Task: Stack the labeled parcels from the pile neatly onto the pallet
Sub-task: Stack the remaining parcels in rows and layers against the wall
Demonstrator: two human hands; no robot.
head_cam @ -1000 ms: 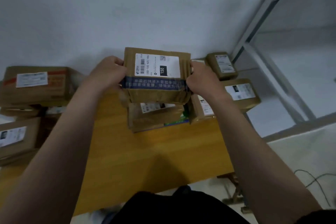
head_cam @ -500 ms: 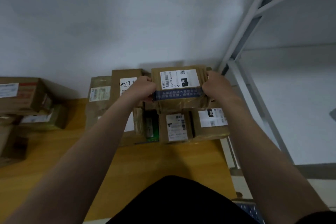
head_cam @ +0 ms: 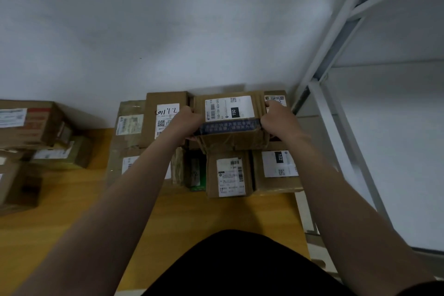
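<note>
Head camera is looking down along my two bare forearms at the parcel marked 150 (head_cam: 230, 115), and I am holding it by both ends. My left hand (head_cam: 189, 122) is curling round its left end, with fingertips tucking under the lower edge. My right hand (head_cam: 276, 120) is gripping its right end, with fingers reaching over the far corner.

The parcel is lying label up, and a band of dark blue printed tape (head_cam: 228, 126) is running across its near top edge. It is sitting high over the back row of boxes, close to the grey wall (head_cam: 168, 31). I cannot tell whether its underside is resting on them.

Just left of it, a box with a handwritten label (head_cam: 165, 115) is standing, and a tape-wrapped box (head_cam: 129, 122) is lying beyond that. Below its near side, a box with a long white label (head_cam: 229, 175) is facing me. A box marked 102 (head_cam: 276, 168) is sitting to the right of that one, and something green (head_cam: 199, 173) is wedged in on the left. A small labelled box (head_cam: 276, 98) is peeking out behind my right fingers.

All of these are resting on the yellow wooden pallet (head_cam: 192, 218), which is stretching from under the parcel towards me. Well to the left of the parcel, the pile of boxes (head_cam: 26, 125) is waiting. A white metal frame (head_cam: 336, 31) is rising to its right.
</note>
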